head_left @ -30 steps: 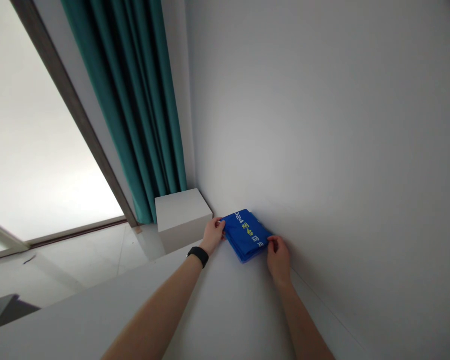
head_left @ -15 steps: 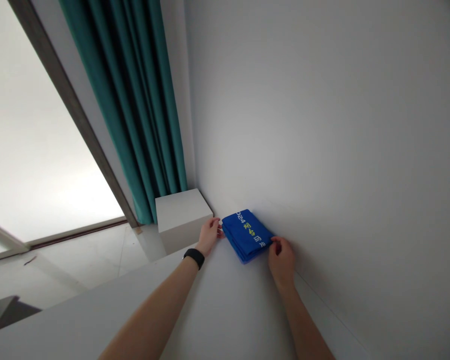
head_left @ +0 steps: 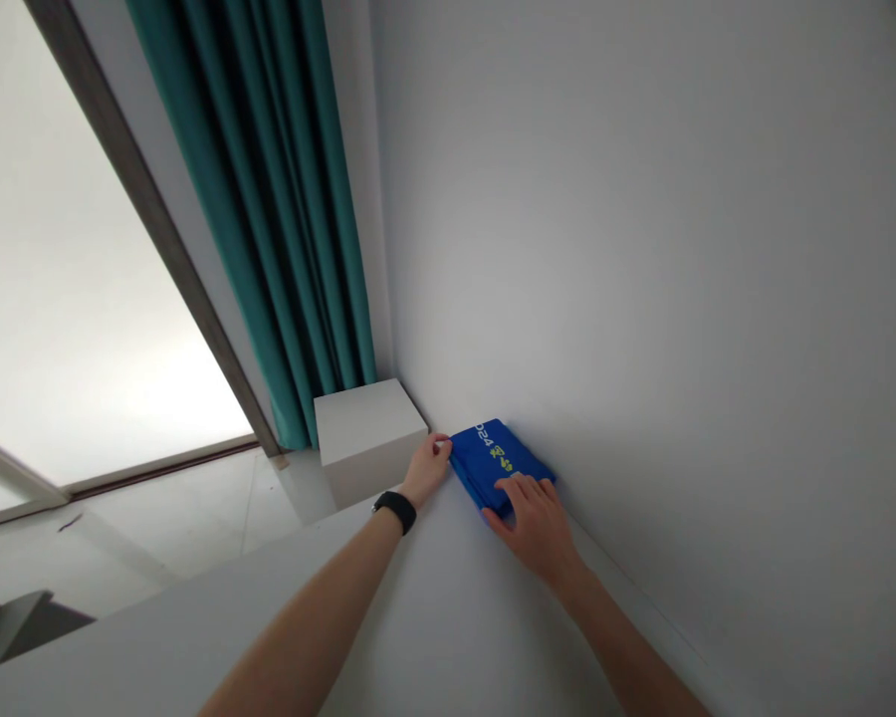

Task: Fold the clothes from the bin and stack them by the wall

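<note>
A folded blue cloth (head_left: 485, 460) with white and yellow print lies on a white surface (head_left: 448, 597) against the wall. At its left corner my left hand (head_left: 428, 468), a black band on the wrist, has the edge pinched between thumb and fingers. My right hand (head_left: 536, 523) reaches over the near right side. Its curled fingers press on the top layer, while the thumb is at the near corner. Part of the print is hidden under those fingers.
A white box-like block (head_left: 369, 423) stands just beyond the left edge of the surface. Behind it hangs a green curtain (head_left: 299, 219) beside a bright glass panel (head_left: 105, 279). The pale wall (head_left: 627, 249) rises right behind the cloth. A dark grey object (head_left: 26, 632) shows at the lower left.
My right hand has moved left from the cloth's right corner onto its top and near side. My left hand has closed onto the left corner.
</note>
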Motion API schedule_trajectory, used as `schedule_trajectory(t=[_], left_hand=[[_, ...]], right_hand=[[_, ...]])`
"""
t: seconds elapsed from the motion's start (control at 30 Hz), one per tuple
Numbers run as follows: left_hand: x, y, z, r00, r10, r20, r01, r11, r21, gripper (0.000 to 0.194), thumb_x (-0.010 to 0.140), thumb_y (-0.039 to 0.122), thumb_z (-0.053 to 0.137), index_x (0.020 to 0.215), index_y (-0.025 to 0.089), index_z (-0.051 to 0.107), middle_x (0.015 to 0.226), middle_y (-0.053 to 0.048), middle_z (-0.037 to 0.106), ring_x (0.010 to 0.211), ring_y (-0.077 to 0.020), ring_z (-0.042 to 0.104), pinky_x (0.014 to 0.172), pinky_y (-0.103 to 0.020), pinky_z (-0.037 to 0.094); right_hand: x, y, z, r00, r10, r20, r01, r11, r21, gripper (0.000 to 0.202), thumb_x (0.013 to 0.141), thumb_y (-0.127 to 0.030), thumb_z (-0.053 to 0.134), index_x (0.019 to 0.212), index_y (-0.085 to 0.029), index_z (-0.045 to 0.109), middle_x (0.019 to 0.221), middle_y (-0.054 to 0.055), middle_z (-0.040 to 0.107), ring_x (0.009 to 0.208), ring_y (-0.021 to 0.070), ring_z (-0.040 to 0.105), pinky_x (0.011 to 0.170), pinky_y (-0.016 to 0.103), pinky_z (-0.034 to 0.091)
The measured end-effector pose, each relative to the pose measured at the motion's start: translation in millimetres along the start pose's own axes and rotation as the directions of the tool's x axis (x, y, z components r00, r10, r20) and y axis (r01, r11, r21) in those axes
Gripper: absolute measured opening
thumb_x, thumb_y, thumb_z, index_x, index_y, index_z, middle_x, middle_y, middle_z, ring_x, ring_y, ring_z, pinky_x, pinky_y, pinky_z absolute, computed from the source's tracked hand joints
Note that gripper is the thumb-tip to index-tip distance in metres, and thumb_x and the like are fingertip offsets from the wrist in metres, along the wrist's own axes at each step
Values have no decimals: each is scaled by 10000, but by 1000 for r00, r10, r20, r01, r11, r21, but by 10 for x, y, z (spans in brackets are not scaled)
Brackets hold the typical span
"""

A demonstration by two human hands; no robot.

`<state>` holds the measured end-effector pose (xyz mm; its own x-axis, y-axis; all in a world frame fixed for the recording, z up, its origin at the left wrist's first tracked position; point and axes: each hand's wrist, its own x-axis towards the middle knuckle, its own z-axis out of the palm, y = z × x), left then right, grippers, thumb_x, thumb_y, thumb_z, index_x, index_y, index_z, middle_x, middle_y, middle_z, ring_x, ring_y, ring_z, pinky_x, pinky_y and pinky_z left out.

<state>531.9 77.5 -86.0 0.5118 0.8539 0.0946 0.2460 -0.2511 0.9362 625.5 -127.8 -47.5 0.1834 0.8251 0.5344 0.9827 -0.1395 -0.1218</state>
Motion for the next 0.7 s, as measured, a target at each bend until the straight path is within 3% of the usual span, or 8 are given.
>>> schedule_trajectory(t=[0.17,0.3,0.47,0.7], left_hand=[[31,12,87,997,-69,17,70,997,-22,201,909,332,577,954,156,664,715,-29,672,699,-167,645,672,-253,466],[22,40,99,996,-88,-18,87,995,-46,208,914,337,574,948,148,653,713,-34,671,663,-153,635,626,-241,455],[-4,71,99,996,-71,-58,69,997,-37,240,897,376,606,959,148,646,702,-28,666,611,-141,616,608,-243,458],[-53,106,81,998,-23,-54,28,994,102,193,933,303,534,973,147,640,713,-33,676,616,-148,631,608,-249,479]], right_hand=[[-129,-23,16,999,40,20,-39,999,-27,103,936,-238,526,1011,-197,584,959,55,702,896,213,621,862,342,348],[-179,-47,74,999,39,15,-37,996,-87,108,929,-145,509,908,-208,594,829,13,696,768,178,625,754,295,342],[-252,-64,154,999,43,-11,-44,985,-166,174,942,-128,474,852,-210,598,741,-13,657,592,134,574,587,279,285],[-310,-97,140,999,-18,40,26,978,-205,176,927,-112,493,882,-217,627,766,-7,658,592,118,573,583,257,303]])
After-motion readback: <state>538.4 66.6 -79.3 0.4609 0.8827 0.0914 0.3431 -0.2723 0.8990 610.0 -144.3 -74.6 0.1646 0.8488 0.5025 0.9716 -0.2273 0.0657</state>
